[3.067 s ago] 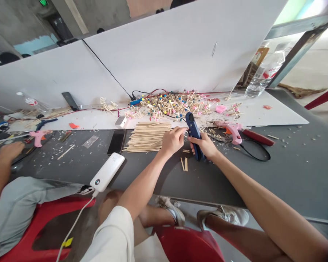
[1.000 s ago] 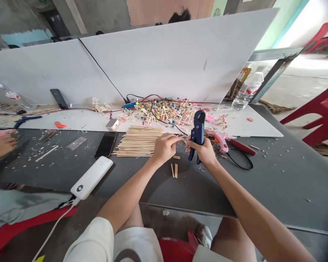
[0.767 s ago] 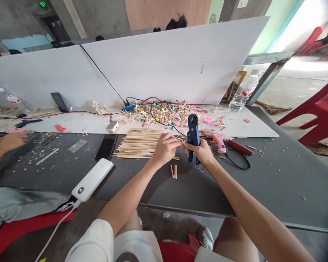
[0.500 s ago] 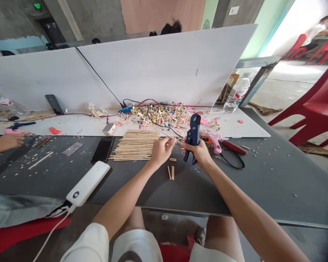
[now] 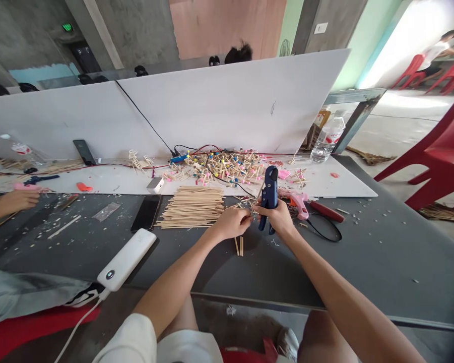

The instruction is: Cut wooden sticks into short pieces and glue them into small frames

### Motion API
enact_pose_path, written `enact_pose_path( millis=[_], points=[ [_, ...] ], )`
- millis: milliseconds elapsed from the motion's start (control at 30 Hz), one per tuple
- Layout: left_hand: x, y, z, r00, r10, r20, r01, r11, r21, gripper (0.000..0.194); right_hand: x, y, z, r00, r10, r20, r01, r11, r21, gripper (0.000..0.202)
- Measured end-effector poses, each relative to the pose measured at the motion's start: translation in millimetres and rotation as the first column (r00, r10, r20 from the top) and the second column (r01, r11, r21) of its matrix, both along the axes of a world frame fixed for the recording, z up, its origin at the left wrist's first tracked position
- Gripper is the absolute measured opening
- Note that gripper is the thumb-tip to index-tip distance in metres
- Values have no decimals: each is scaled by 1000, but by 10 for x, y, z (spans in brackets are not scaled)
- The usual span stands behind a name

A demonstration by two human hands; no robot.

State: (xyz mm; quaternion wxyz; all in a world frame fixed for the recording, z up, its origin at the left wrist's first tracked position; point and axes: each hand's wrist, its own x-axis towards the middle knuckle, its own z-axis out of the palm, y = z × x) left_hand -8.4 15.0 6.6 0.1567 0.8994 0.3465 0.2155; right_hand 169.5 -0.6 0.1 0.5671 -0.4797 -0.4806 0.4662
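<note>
My right hand point(image 5: 279, 216) is wrapped round a dark blue hand cutter point(image 5: 269, 189), which stands upright with its head at the top. Right beside it, my left hand point(image 5: 232, 222) is closed, its fingertips meeting the cutter's side. A thin wooden stick point(image 5: 260, 192) slants up from those fingertips, partly hidden by the cutter. Short cut sticks point(image 5: 241, 246) lie on the dark table just below my left hand. To the left of that hand, a row of long wooden sticks point(image 5: 192, 206) is laid out side by side.
Behind my hands lies a heap of small stick pieces with coloured balls point(image 5: 230, 166). A pink glue gun point(image 5: 301, 204) and a red-handled tool point(image 5: 327, 210) are at right. A phone point(image 5: 145, 214) and white power bank point(image 5: 126, 259) lie left. Another person's hand point(image 5: 17, 204) is far left.
My left hand has shifted right and down, closing against the cutter. The stick now points upward beside the cutter. The whole view has tilted slightly upward.
</note>
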Motion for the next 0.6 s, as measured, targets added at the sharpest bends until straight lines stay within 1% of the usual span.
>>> enact_pose_path(
  millis=[67,133,233,267,333,400,500,600],
  points=[
    [-30,17,17,1000,-18,-24,17,1000,-22,25,-14,5,0,1000,-17,7,17,1000,-4,41],
    [-95,52,46,999,-32,-28,31,998,-48,19,-24,8,8,998,-69,9,68,997,24,40],
    [-198,114,69,998,-15,-68,10,997,-79,33,-2,15,22,984,-176,-24,177,978,106,38],
    [-218,130,66,995,-10,-99,1,995,-98,32,16,19,25,980,-196,-37,199,971,129,37],
    [-226,148,47,988,-21,-156,-3,989,-148,18,55,30,29,976,-208,-59,215,964,155,36],
    [-200,148,18,982,-33,-188,-3,982,-190,9,86,39,33,976,-205,-77,215,964,155,35],
    [-150,137,-20,974,-18,-226,-31,977,-209,8,95,41,45,975,-201,-92,212,969,130,35],
    [-138,133,-41,976,2,-216,-41,984,-176,9,75,31,56,976,-195,-97,205,972,114,34]
  ],
)
